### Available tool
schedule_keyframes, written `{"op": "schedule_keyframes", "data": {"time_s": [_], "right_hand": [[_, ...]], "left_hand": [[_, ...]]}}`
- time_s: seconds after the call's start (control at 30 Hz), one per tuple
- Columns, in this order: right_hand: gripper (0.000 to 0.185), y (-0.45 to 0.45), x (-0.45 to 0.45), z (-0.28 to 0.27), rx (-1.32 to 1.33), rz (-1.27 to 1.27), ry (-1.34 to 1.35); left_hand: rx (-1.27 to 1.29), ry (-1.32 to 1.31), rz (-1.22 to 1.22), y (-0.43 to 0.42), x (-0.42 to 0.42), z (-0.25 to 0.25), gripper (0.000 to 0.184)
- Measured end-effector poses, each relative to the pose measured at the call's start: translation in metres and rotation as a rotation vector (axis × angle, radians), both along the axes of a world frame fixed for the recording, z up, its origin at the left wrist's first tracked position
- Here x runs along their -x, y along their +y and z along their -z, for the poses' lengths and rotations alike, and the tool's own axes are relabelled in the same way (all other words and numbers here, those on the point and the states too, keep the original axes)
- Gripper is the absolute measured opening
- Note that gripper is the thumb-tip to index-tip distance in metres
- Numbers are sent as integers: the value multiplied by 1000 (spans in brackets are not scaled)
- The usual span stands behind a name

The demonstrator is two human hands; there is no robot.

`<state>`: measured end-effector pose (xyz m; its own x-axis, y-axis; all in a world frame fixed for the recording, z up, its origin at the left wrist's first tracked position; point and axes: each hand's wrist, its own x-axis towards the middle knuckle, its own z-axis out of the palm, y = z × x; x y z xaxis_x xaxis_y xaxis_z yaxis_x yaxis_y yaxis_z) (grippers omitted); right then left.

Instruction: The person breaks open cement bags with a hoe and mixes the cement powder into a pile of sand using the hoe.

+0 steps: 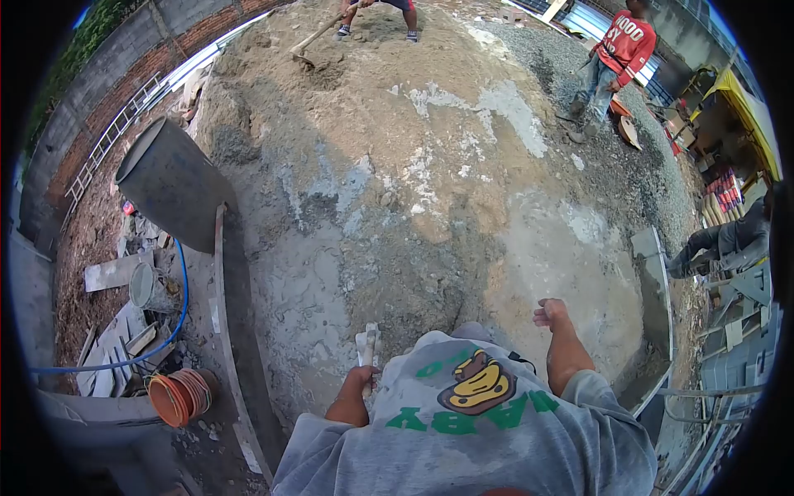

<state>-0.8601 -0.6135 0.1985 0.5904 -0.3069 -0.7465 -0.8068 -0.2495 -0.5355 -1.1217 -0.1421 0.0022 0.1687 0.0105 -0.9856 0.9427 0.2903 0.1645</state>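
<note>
My left hand (pixel 361 377) is closed around a pale, dusty tool (pixel 368 341) whose upper end looks forked. Its kind is unclear, and the rest of it is hidden by my hand and shirt. To the right, my right hand (pixel 550 313) is held out above the ground with its fingers stretched and nothing in them. In front of me spreads a mound of sand and grey mix (pixel 397 186), with wet grey patches nearest my hands.
Boards (pixel 234 331) edge the left side, beside a dark drum (pixel 178 182), a blue hose (pixel 184 289) and stacked orange buckets (pixel 178 398). A panel (pixel 653 289) stands at right. One person works a hoe (pixel 318 37) at the far end; a red-shirted person (pixel 619 54) stands far right.
</note>
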Motion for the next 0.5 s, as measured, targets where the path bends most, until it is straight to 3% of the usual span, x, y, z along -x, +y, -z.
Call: {"op": "schedule_keyframes", "data": {"time_s": [0.13, 0.5], "right_hand": [[37, 7, 4, 8, 5, -28, 77], [36, 7, 2, 12, 15, -84, 71]], "left_hand": [[0, -14, -30, -2, -4, -21, 23], [-31, 10, -44, -5, -3, -19, 25]]}}
